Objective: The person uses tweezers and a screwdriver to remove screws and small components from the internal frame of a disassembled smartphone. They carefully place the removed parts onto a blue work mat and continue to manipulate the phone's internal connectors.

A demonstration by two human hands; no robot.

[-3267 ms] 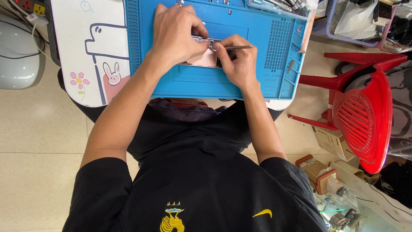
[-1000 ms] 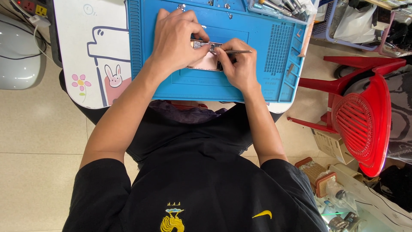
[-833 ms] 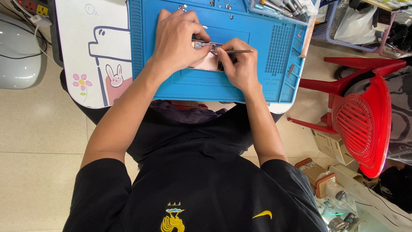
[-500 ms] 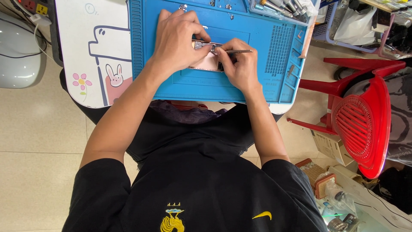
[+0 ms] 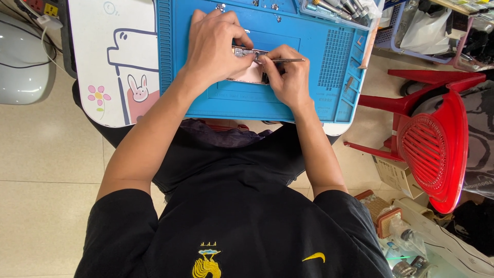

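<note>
**Both hands on a small device at the mat's centre**

While the left hand (image 5: 213, 49) lies over a pinkish device (image 5: 250, 75) on the blue mat (image 5: 329, 72), its fingers curl down onto the device's top edge and pin it flat. At 3 o'clock of it, touching, the right hand (image 5: 288, 77) has its fingers closed on thin metal tweezers (image 5: 285, 60), whose shaft sticks out toward 3 o'clock while the tip meets the device's upper edge between the two hands. Most of the device is hidden under the hands. Screwdrivers (image 5: 337, 7) lie in a tray at 1 o'clock of the hands, at the mat's far corner. The mat rests on a white table (image 5: 110, 77) with a cartoon rabbit printed at 9 o'clock. A red chair (image 5: 432, 149) stands on the floor at 4 o'clock, well apart from the table.
</note>
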